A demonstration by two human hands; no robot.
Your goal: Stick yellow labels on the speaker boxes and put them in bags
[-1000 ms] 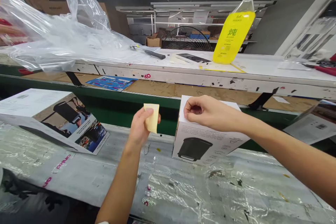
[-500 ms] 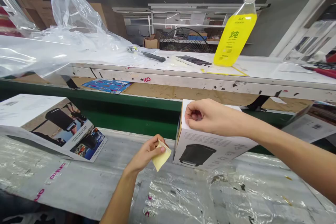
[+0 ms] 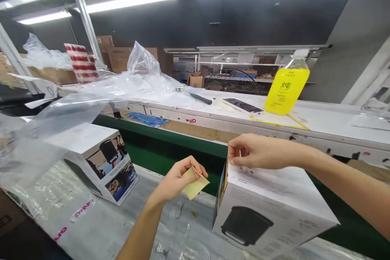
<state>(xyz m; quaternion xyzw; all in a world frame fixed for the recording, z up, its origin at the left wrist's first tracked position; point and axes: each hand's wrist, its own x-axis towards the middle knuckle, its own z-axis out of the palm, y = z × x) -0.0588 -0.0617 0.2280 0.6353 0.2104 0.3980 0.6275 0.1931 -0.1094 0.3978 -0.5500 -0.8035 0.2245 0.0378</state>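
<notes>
My left hand [image 3: 183,178] is closed on a small piece of yellow paper [image 3: 196,187], pinched between thumb and fingers. It hovers left of a white printed box [image 3: 283,207] that shows a black device on its front. At the top left edge of that box, my right hand [image 3: 248,152] has its thumb and forefinger pressed together. Anything between those fingertips is too small or hidden to make out. A second printed box [image 3: 91,140] stands to the left, partly under clear plastic film [image 3: 82,109].
Behind the boxes runs a raised white shelf [image 3: 332,120] holding a yellow bottle [image 3: 286,85], a phone [image 3: 243,105] and a black-handled tool [image 3: 196,96]. Blue printed sheets [image 3: 146,119] lie beneath it. Plastic-covered work surface [image 3: 146,195] extends below my hands.
The view has tilted up and turned left. My right hand has moved to the box's top left edge. My left hand still holds the yellow paper.
</notes>
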